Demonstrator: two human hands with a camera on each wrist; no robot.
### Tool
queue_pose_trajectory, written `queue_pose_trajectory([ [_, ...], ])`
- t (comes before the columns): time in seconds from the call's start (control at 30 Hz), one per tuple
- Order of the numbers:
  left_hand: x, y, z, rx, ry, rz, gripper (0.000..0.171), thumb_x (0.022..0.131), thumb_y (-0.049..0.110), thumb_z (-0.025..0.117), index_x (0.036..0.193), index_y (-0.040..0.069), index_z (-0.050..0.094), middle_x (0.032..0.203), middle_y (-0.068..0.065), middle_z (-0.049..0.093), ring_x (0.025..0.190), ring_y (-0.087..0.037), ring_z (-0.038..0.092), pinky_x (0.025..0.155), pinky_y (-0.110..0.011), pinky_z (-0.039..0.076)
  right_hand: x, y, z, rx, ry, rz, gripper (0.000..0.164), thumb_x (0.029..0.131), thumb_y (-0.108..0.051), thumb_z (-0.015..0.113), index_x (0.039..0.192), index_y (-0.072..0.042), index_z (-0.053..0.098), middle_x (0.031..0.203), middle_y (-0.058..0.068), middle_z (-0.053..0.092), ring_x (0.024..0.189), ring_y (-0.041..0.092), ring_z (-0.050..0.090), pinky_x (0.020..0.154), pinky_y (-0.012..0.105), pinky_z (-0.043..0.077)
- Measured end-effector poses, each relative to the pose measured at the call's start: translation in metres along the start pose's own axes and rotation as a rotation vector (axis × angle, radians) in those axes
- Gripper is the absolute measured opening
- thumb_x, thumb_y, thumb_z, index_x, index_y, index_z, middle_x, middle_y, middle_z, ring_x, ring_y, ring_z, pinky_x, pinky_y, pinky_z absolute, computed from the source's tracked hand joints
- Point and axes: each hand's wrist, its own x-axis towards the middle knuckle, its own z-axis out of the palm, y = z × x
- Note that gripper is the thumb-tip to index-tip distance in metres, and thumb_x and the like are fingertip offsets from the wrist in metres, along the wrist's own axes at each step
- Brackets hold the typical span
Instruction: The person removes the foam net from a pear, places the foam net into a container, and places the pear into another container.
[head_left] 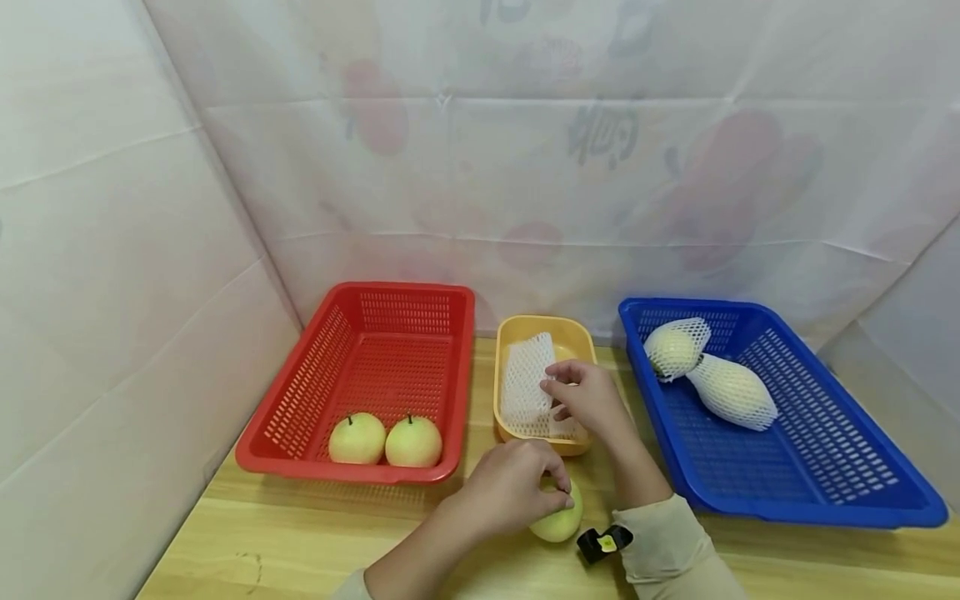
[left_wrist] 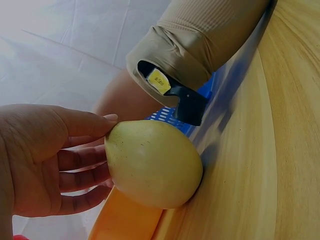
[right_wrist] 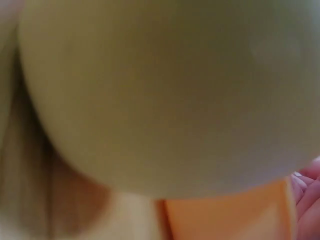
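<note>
My left hand [head_left: 517, 487] pinches a pale yellow-green pear [head_left: 558, 518] at its top, between thumb and fingers. In the left wrist view the pear [left_wrist: 155, 165] appears to rest on the wooden table, beside the yellow basket [left_wrist: 127, 217]. Over the small yellow basket [head_left: 573, 329] is my right hand [head_left: 588, 396], its fingers spread and slightly bent next to the white foam nets [head_left: 525, 387]; whether a fingertip touches them is hard to tell. The same pear [right_wrist: 170, 100] fills most of the right wrist view, blurred.
A red basket [head_left: 352, 473] on the left holds two bare pears [head_left: 386, 442]. To the right, a blue basket [head_left: 817, 512] contains two pears in foam nets [head_left: 731, 392]. A black wrist strap [head_left: 600, 544] is at the right cuff. Behind the baskets hangs a pale curtain [head_left: 465, 167].
</note>
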Motion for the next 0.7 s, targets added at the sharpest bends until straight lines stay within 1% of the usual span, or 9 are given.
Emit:
queue_pose_trajectory([
  [0.1,-0.0002,0.0005,0.0003,0.001,-0.003,-0.003,0.011,0.079,0.032,0.083,0.076,0.031,0.072,0.084,0.023,0.063,0.084,0.005,0.059,0.067,-0.020,0.047,-0.0002,0.0005,-0.0016,0.064,0.014,-0.015,0.027,0.091,-0.017,0.070,0.112,-0.002,0.067,0.093,0.016,0.068,0.065,0.021,0.065,0.058,0.035,0.059],
  [0.2,-0.0010,0.0006,0.0009,-0.004,-0.006,-0.010,0.012,0.079,0.032,0.082,0.076,0.031,0.071,0.084,0.023,0.063,0.084,0.005,0.059,0.067,-0.021,0.047,-0.0003,0.0025,-0.0013,0.069,0.009,-0.018,0.027,0.091,-0.017,0.070,0.112,-0.001,0.067,0.092,0.015,0.068,0.065,0.021,0.065,0.058,0.035,0.059],
  [0.3,-0.0017,0.0006,0.0014,-0.007,-0.006,-0.015,0.012,0.079,0.032,0.083,0.076,0.031,0.071,0.082,0.023,0.063,0.085,0.005,0.059,0.067,-0.021,0.047,0.0001,0.0054,0.0012,-0.011,-0.023,0.008,0.027,0.090,-0.021,0.071,0.112,-0.005,0.067,0.084,0.013,0.067,0.056,0.021,0.063,0.052,0.034,0.057],
  [0.4,-0.0018,0.0005,0.0019,-0.006,-0.001,-0.014,0.012,0.079,0.033,0.083,0.077,0.031,0.071,0.082,0.024,0.063,0.084,0.006,0.059,0.066,-0.021,0.047,0.0003,0.0081,0.0029,-0.169,-0.048,-0.029,0.026,0.091,-0.024,0.070,0.111,-0.008,0.069,0.085,0.011,0.069,0.053,0.022,0.061,0.051,0.033,0.054],
  [0.5,-0.0015,0.0005,0.0021,-0.005,0.005,-0.007,0.012,0.079,0.032,0.083,0.076,0.031,0.071,0.081,0.023,0.063,0.083,0.006,0.059,0.065,-0.021,0.046,-0.0005,0.0079,0.0023,-0.322,-0.020,-0.092,0.025,0.092,-0.028,0.069,0.108,-0.010,0.073,0.096,0.009,0.073,0.070,0.023,0.066,0.063,0.038,0.056],
  [0.57,-0.0012,0.0005,0.0021,-0.004,0.009,-0.003,0.012,0.079,0.032,0.083,0.076,0.030,0.071,0.081,0.023,0.063,0.082,0.006,0.059,0.065,-0.021,0.046,-0.0016,0.0063,0.0006,-0.386,0.010,-0.124,0.026,0.093,-0.031,0.067,0.106,-0.011,0.075,0.106,0.008,0.073,0.088,0.025,0.068,0.076,0.042,0.057],
  [0.6,-0.0013,0.0005,0.0021,-0.005,0.010,-0.001,0.012,0.079,0.032,0.083,0.076,0.030,0.071,0.082,0.023,0.063,0.082,0.005,0.059,0.064,-0.021,0.046,-0.0022,0.0053,-0.0004,-0.408,0.029,-0.130,0.026,0.093,-0.032,0.066,0.106,-0.012,0.075,0.107,0.007,0.073,0.095,0.026,0.068,0.081,0.044,0.056],
  [0.63,-0.0012,0.0005,0.0021,-0.003,0.011,0.001,0.012,0.079,0.032,0.083,0.076,0.030,0.071,0.083,0.023,0.063,0.082,0.005,0.059,0.064,-0.021,0.046,-0.0029,0.0041,-0.0015,-0.418,0.046,-0.137,0.027,0.094,-0.033,0.065,0.106,-0.012,0.076,0.108,0.007,0.074,0.099,0.027,0.068,0.084,0.046,0.055],
  [0.7,-0.0009,0.0004,0.0022,-0.001,0.013,0.003,0.012,0.079,0.032,0.083,0.076,0.030,0.071,0.084,0.023,0.063,0.082,0.005,0.059,0.064,-0.021,0.046,-0.0037,0.0021,-0.0033,-0.438,0.084,-0.172,0.028,0.095,-0.033,0.063,0.106,-0.011,0.076,0.105,0.008,0.074,0.098,0.028,0.067,0.084,0.047,0.055],
])
